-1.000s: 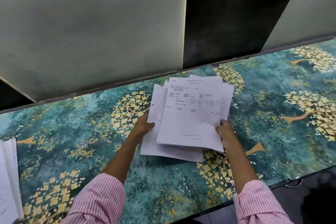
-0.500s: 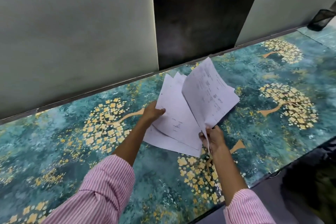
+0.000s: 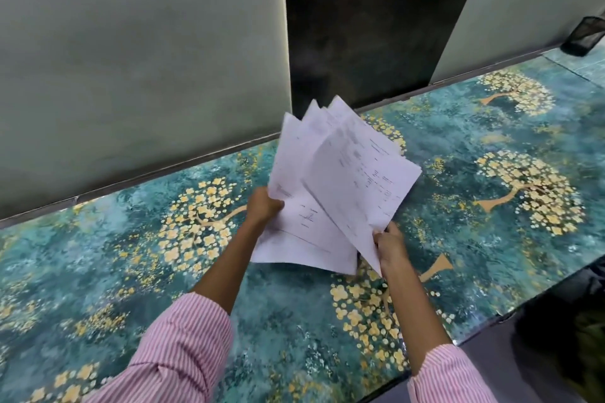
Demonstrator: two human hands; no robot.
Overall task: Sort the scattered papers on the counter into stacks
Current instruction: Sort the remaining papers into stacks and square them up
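Observation:
Several white printed papers (image 3: 340, 180) are fanned out and tilted up above the counter (image 3: 491, 173), which is teal with yellow flower trees. My left hand (image 3: 262, 208) grips the left edge of the lower sheets. The front sheet's bottom corner is pinched by my right hand (image 3: 389, 247). The sheets overlap unevenly, their top corners spread apart. Both of my sleeves are pink striped.
A pale wall panel (image 3: 147, 59) and a dark panel (image 3: 366, 26) rise right behind the counter. A black mesh holder (image 3: 584, 36) stands at the far right. The counter's front edge (image 3: 484, 327) runs along the lower right.
The papers were lifted off the counter and tilted upright, fanning out. Both hands rose with them. The view swung right, and the stack at the far left went out of sight.

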